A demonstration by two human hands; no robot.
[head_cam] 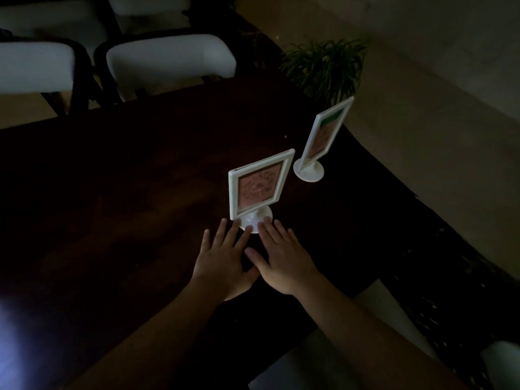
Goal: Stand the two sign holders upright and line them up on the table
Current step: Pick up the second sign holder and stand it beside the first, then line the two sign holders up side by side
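Observation:
Two white sign holders with pink cards stand upright on round bases on the dark wooden table [112, 192]. The near sign holder [259, 187] stands in the middle of the table. The far sign holder [323, 136] stands behind it to the right, close to the table's right edge. My left hand [222, 254] lies flat with its fingers spread, fingertips touching the near holder's base. My right hand [281, 257] lies flat beside it, fingertips also at that base. Neither hand grips anything.
White-cushioned chairs with dark frames [168, 60] stand along the table's far side. A green potted plant [323, 66] sits past the far right corner. The table's right edge [422, 206] runs diagonally, with pale floor beyond. The room is dim.

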